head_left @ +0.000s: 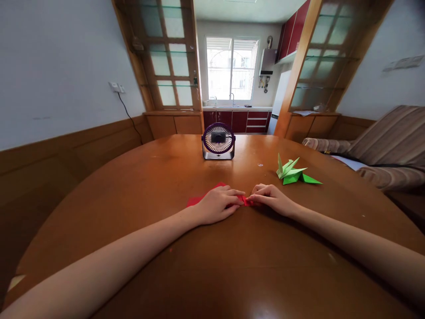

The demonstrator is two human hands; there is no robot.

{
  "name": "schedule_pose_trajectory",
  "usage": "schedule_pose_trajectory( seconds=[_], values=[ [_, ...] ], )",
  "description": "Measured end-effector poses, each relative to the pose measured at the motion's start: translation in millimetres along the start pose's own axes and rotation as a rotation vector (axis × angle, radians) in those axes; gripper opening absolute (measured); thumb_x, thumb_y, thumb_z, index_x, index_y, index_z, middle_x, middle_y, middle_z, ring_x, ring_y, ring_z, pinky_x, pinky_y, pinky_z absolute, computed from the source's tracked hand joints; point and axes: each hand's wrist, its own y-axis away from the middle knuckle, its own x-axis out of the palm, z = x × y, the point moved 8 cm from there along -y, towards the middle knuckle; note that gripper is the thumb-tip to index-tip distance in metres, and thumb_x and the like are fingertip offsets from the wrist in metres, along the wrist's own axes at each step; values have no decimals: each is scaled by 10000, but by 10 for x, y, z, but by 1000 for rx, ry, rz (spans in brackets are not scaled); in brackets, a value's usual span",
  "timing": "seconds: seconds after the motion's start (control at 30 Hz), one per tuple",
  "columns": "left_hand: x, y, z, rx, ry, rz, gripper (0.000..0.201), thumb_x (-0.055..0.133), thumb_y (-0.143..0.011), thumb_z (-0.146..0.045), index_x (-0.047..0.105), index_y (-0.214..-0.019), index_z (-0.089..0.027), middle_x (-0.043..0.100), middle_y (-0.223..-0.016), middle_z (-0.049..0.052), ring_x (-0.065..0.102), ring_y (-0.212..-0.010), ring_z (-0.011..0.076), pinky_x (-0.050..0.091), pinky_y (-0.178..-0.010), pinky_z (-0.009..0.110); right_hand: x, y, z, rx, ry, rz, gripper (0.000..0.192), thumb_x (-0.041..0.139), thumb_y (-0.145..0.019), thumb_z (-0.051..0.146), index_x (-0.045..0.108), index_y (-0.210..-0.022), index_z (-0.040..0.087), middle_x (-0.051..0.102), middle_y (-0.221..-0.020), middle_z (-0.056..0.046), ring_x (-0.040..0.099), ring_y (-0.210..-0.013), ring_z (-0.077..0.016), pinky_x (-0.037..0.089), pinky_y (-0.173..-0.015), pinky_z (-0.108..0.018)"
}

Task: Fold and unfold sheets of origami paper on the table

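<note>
Touching red paper [195,200] well inside table edge [83,182]

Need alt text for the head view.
A person's left hand lies over red paper on a wooden table, while the right hand touches its right end. Beyond stand a small purple fan and, farther right, folded green paper.

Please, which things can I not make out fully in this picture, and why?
Red paper: head view; the left hand hides part, so its full shape is unclear.
Chair: head view; cut off by the right edge.
White bit on the table: head view; too small to identify.
</note>
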Motion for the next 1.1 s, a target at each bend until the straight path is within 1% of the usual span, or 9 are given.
schedule_pose_trajectory(
  seconds=[0.13,0.23,0.37,0.43,0.5,0.6,0.77,0.9,1.1],
  values=[
    [3,-9,-14,-7,-5,5,215,474,-938,-193,673,-1018,-192,687,-1176,35,609,-973,183,466,-880,324,8,13,-1,-31,45,37,402,541,-904,466,729,-702,173,614,-802,-40,541,-797,-175,413,-740,-309],
    [0,-13,-21,-7,-15,4,212,468,-942,-204,669,-1005,-188,689,-1170,38,609,-963,184,467,-867,318,-13,33,44,-89,67,30,417,521,-923,471,743,-730,176,643,-880,-57,564,-840,-183,418,-787,-328],
    [6,-15,-3,-29,-42,10,234,455,-954,-218,650,-1071,-167,707,-1081,63,602,-955,191,468,-854,312,-14,87,183,-269,238,33,423,481,-961,421,738,-727,180,668,-857,-71,571,-831,-188,397,-848,-374],
    [13,-16,4,-36,-60,16,241,457,-952,-219,632,-1106,-157,704,-1049,68,596,-953,195,465,-852,311,9,123,250,-372,329,45,382,465,-975,373,735,-783,182,676,-844,-72,573,-820,-188,389,-852,-385],
    [28,-19,8,-42,-86,33,227,462,-947,-222,627,-1085,-152,697,-1021,68,593,-940,199,461,-843,312,29,152,296,-450,378,53,340,454,-980,323,719,-825,177,680,-837,-72,576,-801,-183,386,-850,-389],
    [47,-24,26,-72,-126,62,215,454,-947,-238,627,-1039,-148,687,-967,70,591,-910,206,460,-821,318,50,183,333,-520,414,53,300,456,-971,277,684,-809,168,671,-797,-65,568,-766,-175,386,-836,-388],
    [40,-27,11,-50,-128,60,322,425,-968,-263,576,-1230,-153,684,-1053,85,583,-939,206,458,-843,328,65,240,352,-567,454,53,272,473,-956,252,640,-753,181,638,-712,-43,546,-744,-176,382,-830,-389],
    [47,-9,-36,23,-116,76,349,398,-989,-291,602,-1261,-213,658,-1184,67,563,-973,205,442,-890,344,52,257,363,-559,458,47,264,478,-948,249,634,-743,190,634,-694,-37,541,-729,-177,382,-839,-398],
    [32,28,-60,57,-125,124,360,392,-996,-343,609,-1278,-290,605,-1276,77,535,-1030,237,420,-927,391,43,247,368,-565,444,36,276,469,-948,259,638,-741,193,630,-677,-36,537,-722,-179,380,-854,-408]
  ],
)
